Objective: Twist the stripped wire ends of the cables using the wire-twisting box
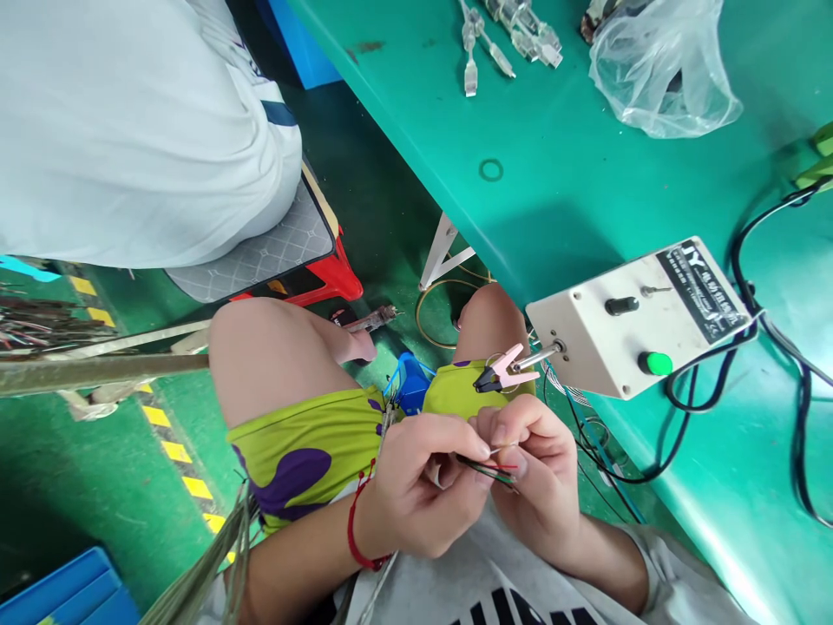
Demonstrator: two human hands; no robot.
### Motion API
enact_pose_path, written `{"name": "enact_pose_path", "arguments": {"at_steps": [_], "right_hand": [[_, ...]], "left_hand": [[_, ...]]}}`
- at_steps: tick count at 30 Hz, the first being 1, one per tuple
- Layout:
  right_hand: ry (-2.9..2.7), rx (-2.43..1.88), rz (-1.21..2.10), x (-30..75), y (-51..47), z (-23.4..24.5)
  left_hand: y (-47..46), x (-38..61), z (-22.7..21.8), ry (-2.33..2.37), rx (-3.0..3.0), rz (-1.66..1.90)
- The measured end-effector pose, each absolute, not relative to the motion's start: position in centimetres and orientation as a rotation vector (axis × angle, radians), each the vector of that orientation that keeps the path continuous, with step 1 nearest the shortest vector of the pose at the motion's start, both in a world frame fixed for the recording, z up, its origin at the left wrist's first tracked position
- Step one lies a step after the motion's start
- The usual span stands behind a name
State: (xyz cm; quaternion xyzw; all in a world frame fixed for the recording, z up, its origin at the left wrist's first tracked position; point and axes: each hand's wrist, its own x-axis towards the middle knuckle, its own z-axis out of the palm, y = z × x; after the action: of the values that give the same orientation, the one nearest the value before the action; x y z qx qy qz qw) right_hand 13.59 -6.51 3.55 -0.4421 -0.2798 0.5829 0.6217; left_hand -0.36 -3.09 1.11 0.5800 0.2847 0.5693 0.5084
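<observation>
My left hand and my right hand meet over my lap, both pinched on a thin bundle of coloured wires with red, green and black strands. The fingertips press together at the wires' bare ends. Just above them a pink clip sticks out on a metal shaft from a beige control box with a black knob and a green button. A red cord circles my left wrist. More wire bundles trail down past my left thigh.
The green workbench carries a clear plastic bag, clear connectors and black cables. Another person in white sits on a red stool at the left. Blue bins stand on the green floor.
</observation>
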Motion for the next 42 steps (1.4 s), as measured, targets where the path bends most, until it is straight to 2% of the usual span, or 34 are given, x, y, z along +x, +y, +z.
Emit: {"name": "enact_pose_path", "arguments": {"at_steps": [18,24,30,34,42], "right_hand": [[-0.439,-0.967,1.571,13.3,-7.2,4.6],[-0.955,-1.156,1.154,14.3,-7.6,3.9],[-1.241,-0.986,0.865,14.3,-7.2,3.8],[-1.290,-0.961,0.814,14.1,-6.4,4.2],[-1.159,-1.035,0.939,14.0,-6.3,4.3]], "left_hand": [[-2.6,0.1,2.2,0.467,1.526,1.405],[-3.0,0.1,1.9,0.603,1.534,1.448],[-2.9,-0.1,1.9,0.720,1.538,1.397],[-2.7,-0.2,1.9,0.741,1.577,1.406],[-2.7,-0.5,1.6,0.728,1.513,1.367]]}}
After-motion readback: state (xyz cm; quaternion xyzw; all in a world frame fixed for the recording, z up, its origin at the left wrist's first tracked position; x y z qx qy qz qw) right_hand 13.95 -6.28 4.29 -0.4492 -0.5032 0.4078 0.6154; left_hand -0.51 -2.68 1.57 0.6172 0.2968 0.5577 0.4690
